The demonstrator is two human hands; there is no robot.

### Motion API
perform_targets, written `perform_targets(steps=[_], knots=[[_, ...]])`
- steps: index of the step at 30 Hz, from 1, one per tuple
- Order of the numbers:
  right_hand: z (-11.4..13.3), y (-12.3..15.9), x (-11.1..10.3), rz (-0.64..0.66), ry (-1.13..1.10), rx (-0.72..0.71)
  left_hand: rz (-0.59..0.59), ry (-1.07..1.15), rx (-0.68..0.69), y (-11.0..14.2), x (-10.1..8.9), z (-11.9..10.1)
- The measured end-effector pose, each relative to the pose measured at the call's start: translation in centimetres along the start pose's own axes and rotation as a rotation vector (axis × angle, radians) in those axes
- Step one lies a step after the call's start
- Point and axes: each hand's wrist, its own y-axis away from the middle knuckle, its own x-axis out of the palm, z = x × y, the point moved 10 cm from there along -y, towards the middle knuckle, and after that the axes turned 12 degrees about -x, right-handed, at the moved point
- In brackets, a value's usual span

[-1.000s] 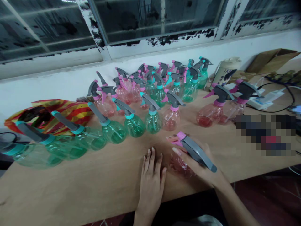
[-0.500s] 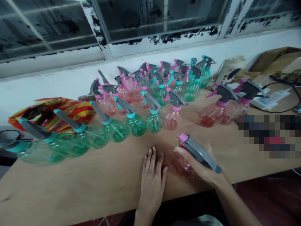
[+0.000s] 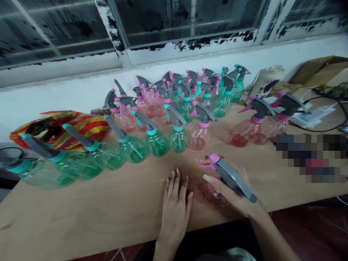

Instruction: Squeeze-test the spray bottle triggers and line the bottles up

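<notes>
Pink-tinted bottle in right fingers

The spray head is grey and pink, its half-hidden bottle seemingly translucent red.

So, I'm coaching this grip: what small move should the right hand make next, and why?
Probably squeeze the pink trigger: it stands out, apparently unpressed, and the right hand grips that pink-tinted spray bottle, while the left hand rests on the table.

Room across near-left tabletop; green bottle row bars way back; held pink bottle blocks right.
</notes>
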Motion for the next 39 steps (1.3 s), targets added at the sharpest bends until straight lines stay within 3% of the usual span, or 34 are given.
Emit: perform_targets(steps=[30, 39], knots=[[-0.7, -0.9, 0.5, -0.057, -0.036, -0.002, -0.007, 0.017, -0.002, 0.0, -0.2, 0.0], [-1.5, -0.3, 0.3, -0.1, -0.01, 0.085, -0.001, 0.02, 0.002, 0.0, -0.1, 0.0]])
